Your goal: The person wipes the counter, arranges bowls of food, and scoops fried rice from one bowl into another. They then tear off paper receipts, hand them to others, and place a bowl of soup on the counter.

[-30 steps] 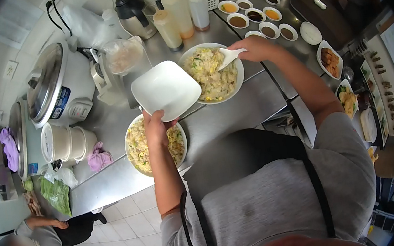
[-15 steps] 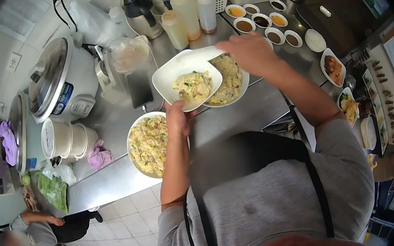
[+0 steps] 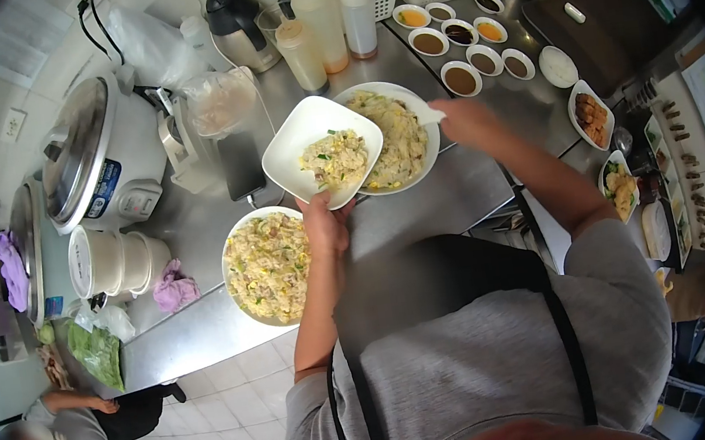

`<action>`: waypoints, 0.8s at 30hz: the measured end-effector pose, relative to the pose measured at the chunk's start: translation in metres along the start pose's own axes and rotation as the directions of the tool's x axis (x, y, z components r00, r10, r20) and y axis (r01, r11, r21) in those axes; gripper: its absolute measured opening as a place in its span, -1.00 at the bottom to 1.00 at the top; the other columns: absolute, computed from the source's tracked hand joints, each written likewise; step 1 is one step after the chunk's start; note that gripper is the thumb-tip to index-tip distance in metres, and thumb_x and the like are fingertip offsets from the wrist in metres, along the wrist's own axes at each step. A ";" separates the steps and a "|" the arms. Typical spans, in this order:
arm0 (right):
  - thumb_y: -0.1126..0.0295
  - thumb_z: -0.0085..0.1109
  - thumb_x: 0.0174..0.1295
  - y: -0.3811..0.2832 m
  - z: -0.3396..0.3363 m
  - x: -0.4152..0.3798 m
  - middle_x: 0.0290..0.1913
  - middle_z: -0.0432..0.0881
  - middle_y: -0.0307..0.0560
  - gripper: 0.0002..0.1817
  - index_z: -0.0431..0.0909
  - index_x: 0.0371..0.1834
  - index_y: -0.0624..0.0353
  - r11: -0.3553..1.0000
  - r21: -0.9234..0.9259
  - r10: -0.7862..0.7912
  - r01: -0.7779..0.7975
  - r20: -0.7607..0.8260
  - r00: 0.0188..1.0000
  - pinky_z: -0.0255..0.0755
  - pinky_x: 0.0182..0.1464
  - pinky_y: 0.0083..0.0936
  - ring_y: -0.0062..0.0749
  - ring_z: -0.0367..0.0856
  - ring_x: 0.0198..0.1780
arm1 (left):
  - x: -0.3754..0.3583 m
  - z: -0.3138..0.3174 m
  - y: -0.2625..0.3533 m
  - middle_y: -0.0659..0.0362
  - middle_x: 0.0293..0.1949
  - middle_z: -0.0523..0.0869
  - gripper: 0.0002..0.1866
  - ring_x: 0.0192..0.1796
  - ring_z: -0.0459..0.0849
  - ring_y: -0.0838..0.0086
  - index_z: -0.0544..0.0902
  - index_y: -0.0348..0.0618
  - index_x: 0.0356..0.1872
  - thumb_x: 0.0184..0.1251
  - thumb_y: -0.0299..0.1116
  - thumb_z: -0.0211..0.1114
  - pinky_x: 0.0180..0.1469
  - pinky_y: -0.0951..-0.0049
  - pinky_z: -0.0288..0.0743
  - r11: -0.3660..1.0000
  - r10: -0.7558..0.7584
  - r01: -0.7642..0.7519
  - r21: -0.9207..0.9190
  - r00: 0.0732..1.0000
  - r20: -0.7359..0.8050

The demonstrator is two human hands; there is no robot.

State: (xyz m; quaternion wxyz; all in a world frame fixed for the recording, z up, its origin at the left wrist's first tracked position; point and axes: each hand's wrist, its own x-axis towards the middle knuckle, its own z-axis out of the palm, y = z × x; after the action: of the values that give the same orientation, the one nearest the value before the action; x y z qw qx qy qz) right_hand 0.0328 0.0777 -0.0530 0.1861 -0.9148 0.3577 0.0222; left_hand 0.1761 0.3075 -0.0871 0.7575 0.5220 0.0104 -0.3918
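Note:
My left hand [image 3: 324, 226] grips the near corner of a white square plate [image 3: 289, 148] with a mound of fried rice on it, held above the steel counter. Behind it stands a round white bowl of fried rice [image 3: 404, 139]. My right hand [image 3: 465, 118] holds a white rice spoon [image 3: 427, 111] at that bowl's right rim. Another round bowl of fried rice [image 3: 266, 266] sits on the counter just below the plate, left of my left wrist.
Two rice cookers [image 3: 90, 160] and a stack of white tubs [image 3: 111, 258] stand at the left. Squeeze bottles [image 3: 319, 17], a kettle [image 3: 240, 23] and several small sauce dishes [image 3: 463, 79] line the back. Plates of fried food [image 3: 593, 113] sit at the right. Another person [image 3: 78, 421] crouches lower left.
A scoop of rice went from the round bowl onto the square plate, which was empty a second ago. My right hand has since drawn back to the bowl's right rim.

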 end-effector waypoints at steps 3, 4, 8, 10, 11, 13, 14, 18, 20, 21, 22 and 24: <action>0.47 -0.11 -0.02 -0.002 0.015 -0.004 -0.16 0.53 0.01 -0.60 0.41 -0.03 0.04 0.995 0.092 -0.032 0.031 0.011 0.999 0.39 -0.15 -0.36 -0.18 0.50 -0.15 | 0.000 0.001 0.003 0.06 0.02 0.34 -0.48 -0.06 0.46 0.23 0.06 -0.03 0.10 0.02 -0.40 -0.11 -0.24 0.25 0.50 1.000 0.002 -0.003 0.020 0.999 0.044; 0.47 -0.11 -0.03 -0.003 0.016 -0.002 -0.16 0.53 0.02 -0.59 0.41 -0.02 0.05 0.994 0.107 -0.039 0.038 0.013 0.999 0.39 -0.15 -0.38 -0.18 0.50 -0.15 | 0.000 0.002 0.005 0.06 0.02 0.34 -0.47 -0.06 0.46 0.22 0.06 -0.03 0.11 0.02 -0.40 -0.12 -0.24 0.25 0.50 0.999 0.007 -0.009 0.031 0.998 0.064; 0.51 -0.07 -0.07 0.011 0.022 0.013 -0.19 0.54 0.02 -0.60 0.44 -0.06 0.11 0.930 0.366 -0.025 -0.013 0.098 0.995 0.38 -0.14 -0.44 -0.24 0.53 -0.19 | -0.001 0.000 0.007 0.04 0.03 0.32 -0.46 -0.07 0.48 0.21 0.06 -0.04 0.11 0.00 -0.40 -0.11 -0.29 0.25 0.53 0.998 -0.006 0.004 0.069 1.000 0.029; 0.53 -0.05 -0.09 0.025 0.026 0.022 -0.23 0.55 0.01 -0.60 0.45 -0.08 0.14 0.926 0.365 -0.115 0.093 0.037 0.993 0.39 -0.19 -0.48 -0.29 0.54 -0.24 | 0.002 -0.008 0.009 0.03 0.03 0.31 -0.46 -0.08 0.48 0.20 0.07 -0.05 0.10 -0.01 -0.40 -0.10 -0.33 0.27 0.55 0.995 -0.020 0.017 0.099 0.999 0.025; 0.54 -0.04 -0.10 0.029 0.025 0.024 -0.25 0.56 0.01 -0.61 0.46 -0.09 0.15 0.921 0.362 -0.161 0.147 0.007 0.987 0.39 -0.22 -0.51 -0.31 0.55 -0.27 | 0.002 -0.009 0.014 0.03 0.03 0.31 -0.46 -0.08 0.48 0.20 0.07 -0.05 0.10 -0.02 -0.40 -0.10 -0.37 0.30 0.55 0.993 -0.015 0.013 0.113 1.000 0.016; 0.54 -0.03 -0.10 0.035 0.021 0.028 -0.32 0.57 -0.02 -0.60 0.45 -0.09 0.16 0.889 0.437 -0.172 0.138 0.038 0.984 0.38 -0.28 -0.55 -0.39 0.54 -0.35 | -0.001 -0.009 0.026 0.03 0.02 0.32 -0.45 -0.09 0.49 0.20 0.08 -0.05 0.10 -0.02 -0.41 -0.09 -0.43 0.36 0.56 0.990 -0.004 0.004 0.144 1.000 -0.001; 0.54 -0.02 -0.11 0.033 0.015 0.028 -0.35 0.57 -0.03 -0.60 0.45 -0.09 0.17 0.871 0.474 -0.177 0.132 0.052 0.983 0.38 -0.31 -0.57 -0.42 0.54 -0.39 | -0.004 -0.005 0.033 0.03 0.00 0.33 -0.45 -0.11 0.50 0.21 0.08 -0.05 0.10 -0.04 -0.42 -0.10 -0.53 0.41 0.55 0.989 -0.002 0.007 0.145 0.999 -0.037; 0.54 -0.03 -0.10 0.028 -0.009 0.032 -0.48 0.54 -0.18 -0.60 0.45 -0.08 0.16 0.868 0.495 -0.152 0.039 0.190 0.970 0.32 -0.44 -0.66 -0.59 0.44 -0.51 | 0.006 -0.004 0.049 0.03 -0.03 0.37 -0.39 -0.23 0.55 0.33 0.05 -0.03 0.15 -0.06 -0.46 -0.09 -0.58 0.53 0.52 0.957 0.092 -0.083 0.278 0.996 -0.020; 0.54 -0.03 -0.10 0.026 -0.015 0.037 -0.51 0.52 -0.24 -0.59 0.45 -0.08 0.15 0.839 0.544 -0.158 0.005 0.236 0.959 0.29 -0.49 -0.71 -0.65 0.40 -0.54 | 0.012 -0.002 0.052 0.03 -0.05 0.39 -0.39 -0.24 0.55 0.34 0.05 -0.02 0.14 -0.06 -0.46 -0.08 -0.58 0.54 0.52 0.949 0.083 -0.074 0.305 0.996 -0.016; 0.54 -0.03 -0.09 0.023 -0.020 0.038 -0.52 0.51 -0.25 -0.59 0.45 -0.08 0.15 0.844 0.537 -0.152 0.000 0.240 0.959 0.28 -0.50 -0.72 -0.66 0.39 -0.55 | 0.013 -0.002 0.053 0.04 -0.05 0.39 -0.40 -0.24 0.55 0.34 0.05 -0.02 0.14 -0.05 -0.46 -0.08 -0.59 0.55 0.51 0.945 0.078 -0.070 0.319 0.997 -0.014; 0.53 -0.03 -0.09 0.019 -0.027 0.039 -0.53 0.50 -0.27 -0.60 0.45 -0.07 0.14 0.848 0.530 -0.145 -0.006 0.244 0.959 0.27 -0.52 -0.73 -0.67 0.38 -0.56 | 0.013 0.001 0.055 0.03 -0.05 0.39 -0.42 -0.22 0.55 0.32 0.06 -0.05 0.12 -0.05 -0.45 -0.09 -0.57 0.52 0.52 0.947 0.069 -0.062 0.316 0.998 -0.009; 0.52 -0.04 -0.08 0.003 -0.044 0.036 -0.53 0.50 -0.26 -0.60 0.45 -0.07 0.13 0.855 0.516 -0.174 0.042 0.210 0.962 0.27 -0.52 -0.71 -0.64 0.39 -0.56 | 0.009 0.012 0.055 0.02 -0.04 0.39 -0.47 -0.20 0.54 0.27 0.09 -0.11 0.08 -0.03 -0.44 -0.11 -0.54 0.45 0.53 0.949 0.045 -0.042 0.312 0.999 0.000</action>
State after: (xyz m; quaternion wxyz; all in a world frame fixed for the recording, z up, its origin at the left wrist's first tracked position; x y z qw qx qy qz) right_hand 0.0532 0.0369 -0.0197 0.4644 -0.8421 0.2723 0.0316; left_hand 0.2112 0.3011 -0.0426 0.6739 0.6366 -0.0606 -0.3700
